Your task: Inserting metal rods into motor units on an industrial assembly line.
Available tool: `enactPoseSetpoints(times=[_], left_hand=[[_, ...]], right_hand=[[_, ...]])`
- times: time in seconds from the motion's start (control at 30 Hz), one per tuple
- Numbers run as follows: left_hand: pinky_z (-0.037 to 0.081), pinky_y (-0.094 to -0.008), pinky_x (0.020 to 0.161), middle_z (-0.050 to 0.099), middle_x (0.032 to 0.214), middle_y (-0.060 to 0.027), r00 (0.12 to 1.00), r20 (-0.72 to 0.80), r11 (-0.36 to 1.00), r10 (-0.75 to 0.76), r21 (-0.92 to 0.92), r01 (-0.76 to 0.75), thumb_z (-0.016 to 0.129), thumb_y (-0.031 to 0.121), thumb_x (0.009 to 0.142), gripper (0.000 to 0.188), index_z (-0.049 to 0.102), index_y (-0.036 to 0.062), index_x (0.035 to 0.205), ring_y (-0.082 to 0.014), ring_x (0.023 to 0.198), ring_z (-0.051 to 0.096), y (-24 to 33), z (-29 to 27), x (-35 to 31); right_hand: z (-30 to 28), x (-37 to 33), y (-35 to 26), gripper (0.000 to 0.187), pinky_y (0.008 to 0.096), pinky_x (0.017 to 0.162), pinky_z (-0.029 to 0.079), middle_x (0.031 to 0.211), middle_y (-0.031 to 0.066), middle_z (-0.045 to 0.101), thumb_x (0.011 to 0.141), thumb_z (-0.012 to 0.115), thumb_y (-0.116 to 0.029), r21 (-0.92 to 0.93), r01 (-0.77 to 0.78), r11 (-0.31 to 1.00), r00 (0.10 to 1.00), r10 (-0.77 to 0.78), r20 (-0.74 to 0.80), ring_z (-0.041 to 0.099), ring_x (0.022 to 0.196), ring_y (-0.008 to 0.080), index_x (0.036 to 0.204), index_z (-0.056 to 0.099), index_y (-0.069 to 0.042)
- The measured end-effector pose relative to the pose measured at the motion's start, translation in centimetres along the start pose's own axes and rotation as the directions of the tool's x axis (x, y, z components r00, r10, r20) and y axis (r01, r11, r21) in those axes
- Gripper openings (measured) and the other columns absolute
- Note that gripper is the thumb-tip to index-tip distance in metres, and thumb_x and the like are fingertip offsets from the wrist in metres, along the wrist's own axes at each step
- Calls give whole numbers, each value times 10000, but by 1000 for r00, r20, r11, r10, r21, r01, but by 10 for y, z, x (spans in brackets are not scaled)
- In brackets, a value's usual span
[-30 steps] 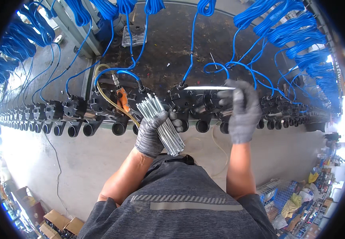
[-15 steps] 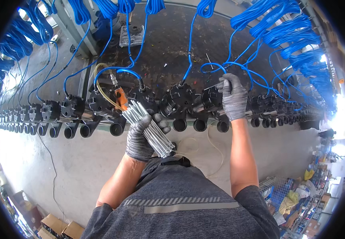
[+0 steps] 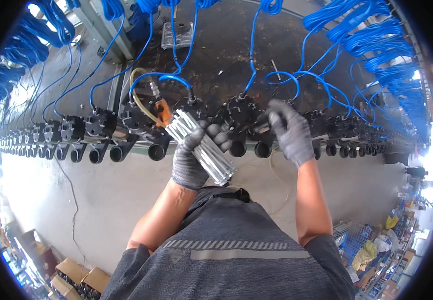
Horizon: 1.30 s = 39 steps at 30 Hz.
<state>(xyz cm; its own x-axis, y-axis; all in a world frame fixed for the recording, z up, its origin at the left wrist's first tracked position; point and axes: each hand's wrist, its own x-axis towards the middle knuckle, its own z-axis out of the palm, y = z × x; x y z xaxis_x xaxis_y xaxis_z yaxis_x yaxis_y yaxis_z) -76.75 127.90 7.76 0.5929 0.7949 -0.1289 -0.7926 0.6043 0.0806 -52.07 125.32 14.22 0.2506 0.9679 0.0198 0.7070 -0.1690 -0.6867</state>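
We hold a bundle of rods [image 3: 215, 160] in our left hand [image 3: 189, 165], its gloved fingers wrapped around the middle; the silvery lengths slant from upper left to lower right, fanning a little at the upper ends, and they sit in the air before our shirt [image 3: 226, 277], on the near side of the desk [image 3: 221, 55]. Our right hand [image 3: 294, 134], gloved in grey as well, is lifted over the row of black units [image 3: 240, 114], just right of the middle one, with the fingers bent and the thumb near them; it is blurred, and we cannot tell whether anything is pinched there or whether it touches a unit. The units line the near edge of the desk from one side to the other, their round open mouths [image 3: 157, 151] facing us. Blue cables [image 3: 254, 55] climb from the units toward coils [image 3: 361, 27] that hang above. Just beyond the upper ends of the rods, we see an orange tool [image 3: 163, 112], its metal fitting joined to a looping yellowish hose [image 3: 137, 97]. Farther back on the desk are a clear tray [image 3: 177, 36] and, to the right, a thin pale stick [image 3: 275, 69]. Below, a dark cord [image 3: 72, 200] trails over the floor [image 3: 111, 200] toward cardboard boxes [image 3: 71, 270] at lower left.
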Motion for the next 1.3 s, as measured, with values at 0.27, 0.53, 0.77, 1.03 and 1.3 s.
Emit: enactPoseSetpoints(times=[0.27,0.53,0.77,1.03,1.3], left_hand=[[526,-450,992,578,1047,-40,998,-50,995,31,97,-26,811,184,865,355,607,136,1152,-232,1025,589,-21,16,8],[526,-454,1040,627,1081,-26,999,43,972,-6,236,-4,822,199,877,322,649,163,1146,-234,1069,611,-44,17,10],[579,-406,891,623,1061,-105,997,-18,962,-70,263,73,800,282,891,398,632,27,1146,-246,1013,632,-57,12,16],[606,-451,945,711,1104,-189,987,-158,947,40,322,13,762,281,916,463,650,-42,1228,-299,1025,710,-53,-5,13],[597,-528,984,720,1157,-159,971,-203,963,122,261,-67,727,139,931,204,636,81,1105,-360,1067,712,-45,-28,15]], right_hand=[[35,-70,-6,395,242,621,541,839,43,729,1029,683,-352,582,-310,752,864,-33,503,673,674,94,1202,684,3],[7,-76,0,309,265,536,525,758,41,690,1055,622,-281,421,-492,762,758,138,638,666,601,102,1158,694,1],[10,-92,16,261,309,520,531,739,56,685,1057,626,-268,324,-183,928,930,57,362,665,578,134,1062,677,-12],[-6,-86,45,141,295,663,597,871,66,741,1046,655,-193,477,138,868,955,11,-297,731,754,139,1117,650,-70],[-44,-64,76,136,315,752,635,1038,99,756,1066,603,-116,400,204,893,885,6,-466,769,838,178,1164,637,-29]])
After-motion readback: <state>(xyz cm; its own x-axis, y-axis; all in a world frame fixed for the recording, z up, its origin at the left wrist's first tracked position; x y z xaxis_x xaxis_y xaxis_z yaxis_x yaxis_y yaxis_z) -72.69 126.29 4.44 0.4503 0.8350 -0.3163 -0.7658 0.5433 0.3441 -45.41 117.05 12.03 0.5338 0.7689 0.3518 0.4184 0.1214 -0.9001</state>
